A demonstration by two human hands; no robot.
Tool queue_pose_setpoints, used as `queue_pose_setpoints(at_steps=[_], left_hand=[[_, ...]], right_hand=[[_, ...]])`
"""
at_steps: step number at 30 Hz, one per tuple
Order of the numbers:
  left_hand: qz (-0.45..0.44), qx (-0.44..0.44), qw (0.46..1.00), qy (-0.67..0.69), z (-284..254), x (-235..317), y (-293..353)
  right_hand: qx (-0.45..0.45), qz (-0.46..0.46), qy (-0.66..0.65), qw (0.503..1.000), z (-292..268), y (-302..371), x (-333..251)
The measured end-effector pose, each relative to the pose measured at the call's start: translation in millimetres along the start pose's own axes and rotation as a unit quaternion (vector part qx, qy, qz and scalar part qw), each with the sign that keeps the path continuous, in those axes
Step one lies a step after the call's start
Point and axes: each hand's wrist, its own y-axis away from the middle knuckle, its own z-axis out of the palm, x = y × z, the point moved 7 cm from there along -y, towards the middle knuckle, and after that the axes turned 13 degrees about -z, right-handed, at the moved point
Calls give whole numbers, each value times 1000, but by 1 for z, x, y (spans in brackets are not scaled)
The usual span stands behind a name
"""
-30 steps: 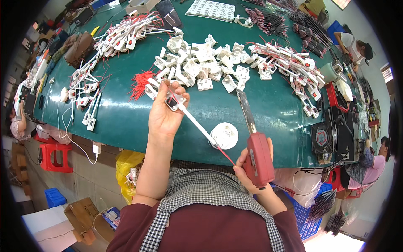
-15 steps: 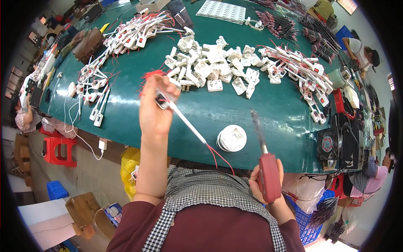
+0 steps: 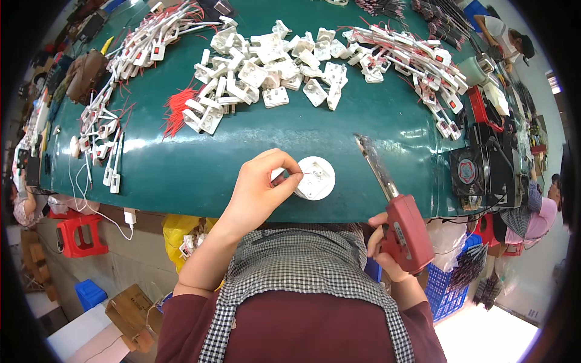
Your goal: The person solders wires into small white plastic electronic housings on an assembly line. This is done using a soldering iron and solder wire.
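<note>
Low over the table's near side, my left hand [image 3: 263, 184] is closed in a pinch. A thin red wire [image 3: 305, 174] pokes from its fingertips over a round white disc-shaped piece [image 3: 319, 181]. A small white part shows within the curled fingers; the rest of it is hidden. My right hand [image 3: 387, 245] is wrapped round the grip of a red soldering gun [image 3: 410, 233], held at the table's near edge. Its long dark metal tip [image 3: 375, 163] points up and left, apart from the disc.
Behind my hands lie a heap of white socket parts [image 3: 266, 66] and a bunch of short red wires [image 3: 177, 112]. White switch leads are piled left [image 3: 145, 45] and right [image 3: 411, 57]. A black fan unit [image 3: 472, 166] stands right. Co-workers sit farther right.
My left hand has come down and right to beside the disc; the white-tubed switch lead it held no longer shows plainly. The soldering gun has shifted slightly right and tilted. The view has shifted.
</note>
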Motion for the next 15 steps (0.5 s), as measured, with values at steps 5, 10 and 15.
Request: queue_pose_setpoints(at_steps=[5,10,15], left_hand=[[18,59,997,-38,5,-3,-3],[88,79,990,-78,14,3,-1],[141,127,971,-143,21,7,4]], right_hand=[[118,-7,-55,992,-10,18,5],[58,21,-17,998,-5,15,13],[78,-16,-57,995,-8,17,9]])
